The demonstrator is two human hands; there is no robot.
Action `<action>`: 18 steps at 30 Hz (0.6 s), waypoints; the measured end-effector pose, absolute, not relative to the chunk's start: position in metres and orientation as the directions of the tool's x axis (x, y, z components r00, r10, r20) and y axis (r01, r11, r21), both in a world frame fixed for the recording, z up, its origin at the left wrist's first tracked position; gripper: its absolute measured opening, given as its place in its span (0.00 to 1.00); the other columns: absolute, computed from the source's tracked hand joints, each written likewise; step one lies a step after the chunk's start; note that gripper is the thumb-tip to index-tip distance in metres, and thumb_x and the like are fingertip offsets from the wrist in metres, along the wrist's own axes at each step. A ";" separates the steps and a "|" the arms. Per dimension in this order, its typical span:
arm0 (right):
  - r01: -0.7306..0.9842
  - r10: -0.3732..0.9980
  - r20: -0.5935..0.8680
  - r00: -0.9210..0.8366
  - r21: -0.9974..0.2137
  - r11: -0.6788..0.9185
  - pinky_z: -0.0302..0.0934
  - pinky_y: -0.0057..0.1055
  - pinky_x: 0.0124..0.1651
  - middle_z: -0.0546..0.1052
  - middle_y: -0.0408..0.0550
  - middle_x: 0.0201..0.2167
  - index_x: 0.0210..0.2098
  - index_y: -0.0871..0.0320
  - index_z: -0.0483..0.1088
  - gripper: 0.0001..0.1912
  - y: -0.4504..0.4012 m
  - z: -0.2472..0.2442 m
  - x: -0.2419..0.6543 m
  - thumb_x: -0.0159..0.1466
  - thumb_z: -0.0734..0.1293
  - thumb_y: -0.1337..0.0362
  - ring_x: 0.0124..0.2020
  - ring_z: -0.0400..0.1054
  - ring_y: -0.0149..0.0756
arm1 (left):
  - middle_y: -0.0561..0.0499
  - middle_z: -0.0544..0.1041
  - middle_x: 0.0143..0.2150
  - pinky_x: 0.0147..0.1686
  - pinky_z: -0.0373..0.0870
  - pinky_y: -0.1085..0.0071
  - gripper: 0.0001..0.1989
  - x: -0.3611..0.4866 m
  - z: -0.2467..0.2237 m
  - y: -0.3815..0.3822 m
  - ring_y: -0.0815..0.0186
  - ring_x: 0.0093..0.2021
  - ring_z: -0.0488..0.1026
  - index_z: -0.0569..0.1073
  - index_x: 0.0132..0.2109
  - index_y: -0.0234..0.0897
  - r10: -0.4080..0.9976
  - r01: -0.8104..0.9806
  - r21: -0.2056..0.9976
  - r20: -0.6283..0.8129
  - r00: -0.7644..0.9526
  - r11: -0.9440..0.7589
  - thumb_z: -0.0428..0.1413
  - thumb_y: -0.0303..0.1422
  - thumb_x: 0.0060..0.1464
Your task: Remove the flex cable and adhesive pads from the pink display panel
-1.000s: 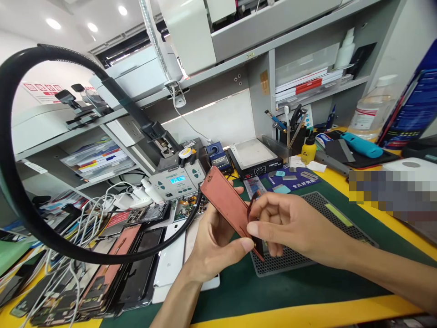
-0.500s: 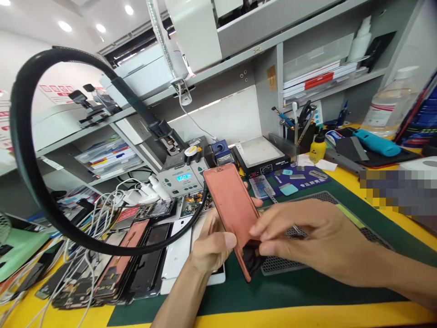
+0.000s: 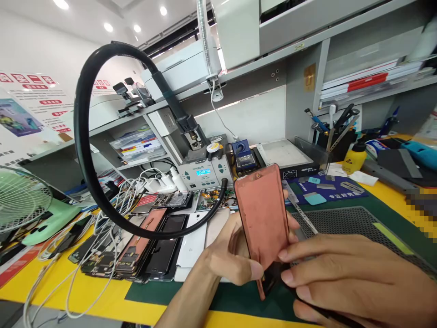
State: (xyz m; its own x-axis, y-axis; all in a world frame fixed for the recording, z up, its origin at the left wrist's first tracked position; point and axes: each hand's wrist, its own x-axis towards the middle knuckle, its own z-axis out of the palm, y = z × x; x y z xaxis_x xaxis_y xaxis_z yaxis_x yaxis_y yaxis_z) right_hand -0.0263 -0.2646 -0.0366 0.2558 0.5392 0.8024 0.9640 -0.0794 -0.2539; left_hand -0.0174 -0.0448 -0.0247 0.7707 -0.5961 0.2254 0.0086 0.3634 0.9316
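Observation:
My left hand (image 3: 235,259) is wrapped round a phone frame (image 3: 261,214), thumb on its lower left edge and fingertips showing behind the right edge. The frame is tilted upright, with a salmon-coloured flat face towards me and a glossy black part (image 3: 271,277) at its lower end. My right hand (image 3: 355,273) is at the frame's lower right corner, fingers bent and close together. A thin dark strip (image 3: 329,314) shows beneath those fingers; what they pinch is mostly hidden. Behind the hands lies a metal tool (image 3: 303,217) on the grey perforated mat (image 3: 344,218).
Several phones and phone parts (image 3: 136,255) lie in a row at left, tangled with white cables (image 3: 105,228). A rework station (image 3: 205,173) with a looping black hose (image 3: 82,150) stands behind. A green fan (image 3: 51,223) is far left; a yellow bottle (image 3: 354,158) stands at right.
My view has swung left, bringing the fan in. The phone frame is turned more upright and faces me more squarely. My right hand has shifted lower along its edge, with the fingers now stretched flatter.

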 end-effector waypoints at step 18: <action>0.971 0.557 0.801 0.219 -0.235 -0.044 0.71 0.29 0.58 0.85 0.44 0.37 0.43 0.57 0.77 0.12 -0.265 -0.049 -0.029 0.60 0.75 0.70 0.45 0.81 0.40 | 0.46 0.75 0.54 0.58 0.65 0.40 0.40 -0.032 -0.014 -0.044 0.39 0.55 0.71 0.74 0.59 0.49 -0.541 -0.002 0.954 0.172 0.824 0.299 0.57 0.28 0.33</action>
State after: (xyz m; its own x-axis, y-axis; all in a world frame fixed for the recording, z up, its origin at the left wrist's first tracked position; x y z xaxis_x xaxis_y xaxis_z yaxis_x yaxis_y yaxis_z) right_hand -0.0289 -0.2648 -0.0486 0.2192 0.5566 0.8013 0.9710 -0.0444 -0.2348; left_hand -0.0318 -0.0445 -0.0139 0.8236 -0.5405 0.1716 -0.0025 0.2992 0.9542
